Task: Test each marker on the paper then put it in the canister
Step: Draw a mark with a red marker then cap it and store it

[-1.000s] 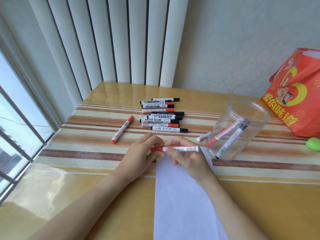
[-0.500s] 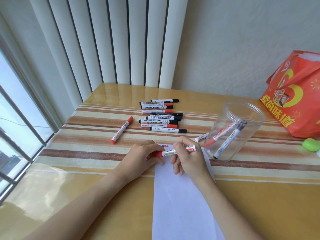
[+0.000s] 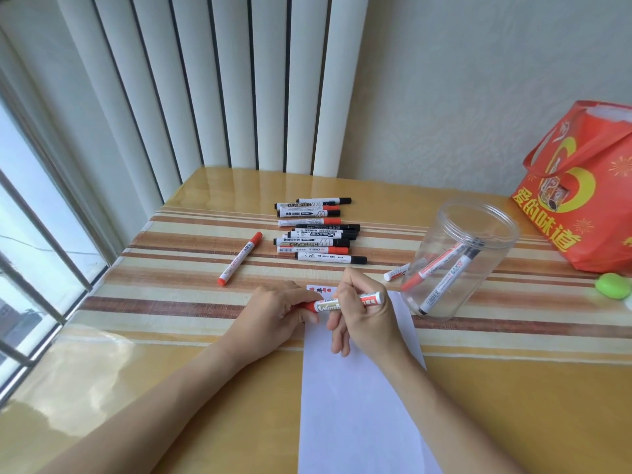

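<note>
- Marker in question is a white-barrelled whiteboard marker with a red cap [image 3: 345,304], held over the top end of the long white paper sheet [image 3: 359,405]; a second ago it lay level between both hands, and now its right end has tipped up
- Right hand [image 3: 362,313] has re-gripped the barrel with curled fingers, more like a writing hold
- Left hand [image 3: 277,311] pinches the red cap end, so the cap is probably about to come off
- Small red and dark test marks [image 3: 319,290] already sit at the sheet's top edge
- Clear plastic canister [image 3: 458,258], just right of the paper on the bench [image 3: 513,405], holds a few tested markers
- Untested marker pile [image 3: 318,230] waits beyond, and a lone red-capped one [image 3: 240,258] lies apart to its left
</note>
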A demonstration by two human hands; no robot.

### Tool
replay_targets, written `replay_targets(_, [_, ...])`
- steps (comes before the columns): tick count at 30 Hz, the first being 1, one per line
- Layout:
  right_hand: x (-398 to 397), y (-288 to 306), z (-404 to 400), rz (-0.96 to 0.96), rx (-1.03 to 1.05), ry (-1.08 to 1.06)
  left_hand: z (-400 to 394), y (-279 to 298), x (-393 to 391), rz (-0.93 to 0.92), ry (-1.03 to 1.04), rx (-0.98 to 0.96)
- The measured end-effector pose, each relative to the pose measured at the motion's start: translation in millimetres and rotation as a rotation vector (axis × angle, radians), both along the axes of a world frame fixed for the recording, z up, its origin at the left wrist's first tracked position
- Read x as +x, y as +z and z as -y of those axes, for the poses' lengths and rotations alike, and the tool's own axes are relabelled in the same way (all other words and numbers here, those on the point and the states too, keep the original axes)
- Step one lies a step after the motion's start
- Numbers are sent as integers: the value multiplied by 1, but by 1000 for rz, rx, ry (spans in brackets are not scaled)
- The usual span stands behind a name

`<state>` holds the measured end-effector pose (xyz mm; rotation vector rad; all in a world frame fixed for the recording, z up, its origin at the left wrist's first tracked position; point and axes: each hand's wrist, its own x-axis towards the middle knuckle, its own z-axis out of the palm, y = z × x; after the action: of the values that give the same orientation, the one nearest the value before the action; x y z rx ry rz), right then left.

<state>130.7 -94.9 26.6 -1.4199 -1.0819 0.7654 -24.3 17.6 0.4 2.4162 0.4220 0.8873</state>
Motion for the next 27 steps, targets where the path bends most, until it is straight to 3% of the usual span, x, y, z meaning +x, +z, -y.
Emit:
replay_targets(11, [9, -4, -2, 62, -37, 52, -1, -2, 2, -55, -63, -36])
replay_targets(17, [18, 20, -3, 404, -3, -197, -4, -9, 8, -82, -26, -7])
replay_targets(23, [38, 109, 24, 449, 203, -396, -3, -10, 9, -169, 19, 118])
replay_targets(27, [76, 157, 47, 734, 336, -658, -2, -13, 9, -180, -20, 192])
